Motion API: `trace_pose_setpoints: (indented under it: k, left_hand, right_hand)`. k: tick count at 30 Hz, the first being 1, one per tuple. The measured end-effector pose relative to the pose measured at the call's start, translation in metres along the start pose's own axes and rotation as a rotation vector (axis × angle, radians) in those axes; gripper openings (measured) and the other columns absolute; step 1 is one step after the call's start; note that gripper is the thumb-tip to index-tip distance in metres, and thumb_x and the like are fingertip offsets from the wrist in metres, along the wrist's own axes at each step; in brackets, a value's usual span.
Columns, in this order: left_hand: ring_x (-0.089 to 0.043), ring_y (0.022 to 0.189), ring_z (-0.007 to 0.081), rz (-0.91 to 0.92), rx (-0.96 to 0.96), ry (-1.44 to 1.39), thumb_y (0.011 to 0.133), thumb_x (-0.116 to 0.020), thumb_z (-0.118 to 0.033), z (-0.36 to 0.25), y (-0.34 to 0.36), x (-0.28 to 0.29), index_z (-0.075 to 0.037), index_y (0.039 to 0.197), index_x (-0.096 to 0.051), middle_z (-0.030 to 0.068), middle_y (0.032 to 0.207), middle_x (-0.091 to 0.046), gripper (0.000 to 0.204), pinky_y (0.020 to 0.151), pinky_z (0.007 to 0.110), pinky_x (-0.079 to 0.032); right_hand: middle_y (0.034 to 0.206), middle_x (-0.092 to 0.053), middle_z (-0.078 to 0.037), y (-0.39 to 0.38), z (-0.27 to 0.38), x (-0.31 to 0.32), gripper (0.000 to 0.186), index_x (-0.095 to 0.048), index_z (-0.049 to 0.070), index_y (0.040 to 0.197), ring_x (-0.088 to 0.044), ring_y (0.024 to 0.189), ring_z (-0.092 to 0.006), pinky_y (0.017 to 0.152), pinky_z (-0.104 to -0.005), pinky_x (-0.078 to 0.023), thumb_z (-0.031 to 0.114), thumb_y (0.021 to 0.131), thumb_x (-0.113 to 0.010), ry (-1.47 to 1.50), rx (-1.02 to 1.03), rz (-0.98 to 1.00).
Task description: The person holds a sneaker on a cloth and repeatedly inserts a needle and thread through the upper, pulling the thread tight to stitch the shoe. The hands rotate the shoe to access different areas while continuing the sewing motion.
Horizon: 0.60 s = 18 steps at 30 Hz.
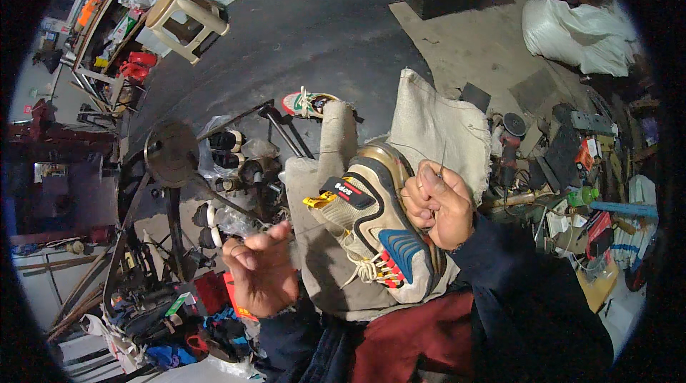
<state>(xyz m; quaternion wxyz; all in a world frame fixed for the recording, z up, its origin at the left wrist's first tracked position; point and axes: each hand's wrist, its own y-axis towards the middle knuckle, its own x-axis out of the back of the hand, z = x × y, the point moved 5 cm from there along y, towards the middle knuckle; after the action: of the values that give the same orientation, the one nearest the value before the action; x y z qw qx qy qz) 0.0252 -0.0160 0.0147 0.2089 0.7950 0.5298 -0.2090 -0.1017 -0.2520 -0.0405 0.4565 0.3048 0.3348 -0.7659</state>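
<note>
A beige sports shoe (379,219) with blue, red and black parts lies on its side across my lap, its sole turned to the right. Beneath it is a grey-beige cloth (321,261). Beside the sole, my right hand (443,204) is closed, pinching a thin needle (444,157) that points up from between thumb and forefinger. A fine dark thread (407,146) runs near the shoe's heel. Left of the shoe and apart from it, my left hand (261,269) is raised with curled fingers, slightly blurred; what they hold cannot be made out.
Ahead lies another shoe (307,104), red, green and white. A metal stand with a round plate (171,154) rises at left, near several bagged shoes. A plastic stool (187,22) stands farther off. Tools, including an angle grinder (511,147), crowd the right; a white sack (579,36) lies beyond.
</note>
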Motion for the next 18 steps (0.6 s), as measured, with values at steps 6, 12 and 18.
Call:
trace_pose_setpoints:
  k: [6, 12, 18]
  left_hand:
    - [-0.038, 0.051, 0.0136, -0.116, 0.238, -0.192, 0.113, -0.040, -0.034, 0.014, -0.004, -0.008, -0.012, 0.089, -0.048, -0.0014, 0.062, -0.037, 0.033, 0.069, 0.038, -0.049]
    - [-0.032, 0.049, 0.0119, -0.291, 0.465, -0.045, 0.110, -0.046, -0.033, 0.025, -0.062, 0.026, -0.012, 0.080, -0.043, -0.0015, 0.057, -0.032, 0.037, 0.064, 0.042, -0.052]
    - [-0.029, 0.046, 0.0117, -0.440, 0.519, -0.147, 0.110, -0.045, -0.033, 0.030, -0.083, 0.034, -0.015, 0.076, -0.042, -0.0028, 0.056, -0.032, 0.038, 0.064, 0.038, -0.046]
  right_hand:
    - [0.066, -0.032, 0.005, 0.002, 0.000, -0.003, 0.039, -0.039, 0.013, 0.078, -0.029, 0.055, -0.0050, 0.045, -0.0227, -0.021, 0.034, 0.107, -0.053, -0.038, 0.005, -0.039]
    - [0.061, -0.030, 0.003, 0.008, -0.008, -0.003, 0.045, -0.038, 0.013, 0.075, -0.027, 0.053, -0.0074, 0.044, -0.0231, -0.021, 0.042, 0.107, -0.053, -0.096, -0.073, -0.145]
    - [0.061, -0.030, 0.003, 0.009, -0.010, -0.004, 0.042, -0.037, 0.014, 0.076, -0.027, 0.051, -0.0073, 0.042, -0.0238, -0.020, 0.038, 0.107, -0.052, -0.121, -0.109, -0.147]
